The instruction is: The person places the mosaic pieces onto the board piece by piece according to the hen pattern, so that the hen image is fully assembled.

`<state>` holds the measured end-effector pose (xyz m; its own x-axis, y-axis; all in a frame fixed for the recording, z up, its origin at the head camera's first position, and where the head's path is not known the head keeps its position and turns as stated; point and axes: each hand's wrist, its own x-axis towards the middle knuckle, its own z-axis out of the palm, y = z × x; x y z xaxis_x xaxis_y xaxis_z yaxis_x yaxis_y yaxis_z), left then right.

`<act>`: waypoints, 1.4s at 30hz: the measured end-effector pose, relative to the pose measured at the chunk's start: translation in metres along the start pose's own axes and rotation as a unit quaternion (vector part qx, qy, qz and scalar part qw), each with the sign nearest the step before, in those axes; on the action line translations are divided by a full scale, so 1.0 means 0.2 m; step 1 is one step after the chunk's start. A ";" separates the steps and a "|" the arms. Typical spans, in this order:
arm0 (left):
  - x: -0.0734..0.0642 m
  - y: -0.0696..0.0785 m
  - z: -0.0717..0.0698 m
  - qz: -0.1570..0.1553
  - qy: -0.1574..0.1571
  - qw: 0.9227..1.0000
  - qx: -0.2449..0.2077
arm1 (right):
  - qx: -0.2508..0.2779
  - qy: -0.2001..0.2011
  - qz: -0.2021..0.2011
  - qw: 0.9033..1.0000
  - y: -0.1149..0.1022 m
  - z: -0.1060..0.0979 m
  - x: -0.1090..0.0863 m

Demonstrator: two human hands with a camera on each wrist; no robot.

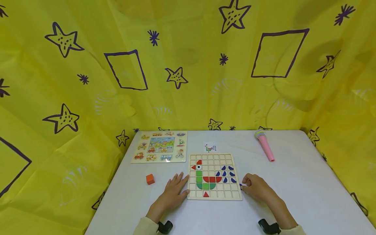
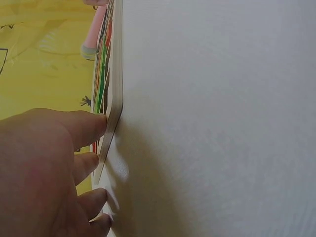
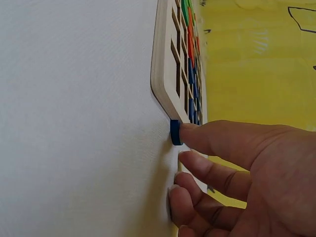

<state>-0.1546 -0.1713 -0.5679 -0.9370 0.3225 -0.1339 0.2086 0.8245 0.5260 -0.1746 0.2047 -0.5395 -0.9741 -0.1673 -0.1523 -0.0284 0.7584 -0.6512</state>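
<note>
A wooden grid board [image 1: 217, 194] lies on the table, its cells partly filled with red, green and blue pieces in a bird pattern. My left hand [image 1: 173, 193] lies with fingers spread along its left edge; in the left wrist view the thumb [image 2: 89, 127] touches the board's side. Beyond the board's right edge, my right hand [image 1: 258, 188] has curled fingers and holds a small blue piece [image 3: 175, 132] at the thumb tip. The index finger's contact with that piece is partly hidden. A red triangle [image 1: 206, 194] sits in the bottom row.
A small picture card [image 1: 210, 147] lies just behind the board. At the back left is a vehicle picture puzzle [image 1: 183, 156], with an orange cube [image 1: 150, 179] in front of it. A pink toy microphone [image 1: 265, 147] lies at the back right. Yellow curtains surround the white table [image 1: 317, 189].
</note>
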 end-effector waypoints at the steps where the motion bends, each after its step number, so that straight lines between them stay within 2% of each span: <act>1: 0.00 0.00 0.00 0.000 0.000 1.000 0.001 | 0.001 -0.001 -0.001 1.000 0.00 0.00 0.00; 8: 0.00 0.00 0.00 0.000 0.000 1.000 0.003 | 0.000 -0.004 -0.019 1.000 0.00 -0.01 0.00; 18: 0.00 0.00 0.00 -0.003 -0.002 1.000 0.003 | -0.007 0.013 0.005 1.000 0.00 0.00 0.00; 23: 0.00 0.00 0.00 0.001 0.001 1.000 0.005 | -0.019 0.029 0.001 0.999 -0.01 -0.01 0.00; 31: 0.00 0.00 0.00 -0.001 0.000 1.000 0.006 | -0.027 0.053 0.013 0.998 0.04 -0.05 0.00; 36: 0.00 0.01 -0.01 -0.001 0.000 1.000 0.001 | -0.018 0.054 0.029 0.998 0.07 -0.08 0.01; 42: 0.00 0.01 -0.01 -0.002 -0.001 1.000 -0.004 | -0.015 0.055 0.022 0.998 0.06 -0.06 0.02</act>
<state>-0.1539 -0.1706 -0.5653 -0.9375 0.3197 -0.1376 0.2024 0.8224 0.5316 -0.1820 0.2203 -0.5398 -0.9932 -0.0643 -0.0975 0.0104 0.7828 -0.6222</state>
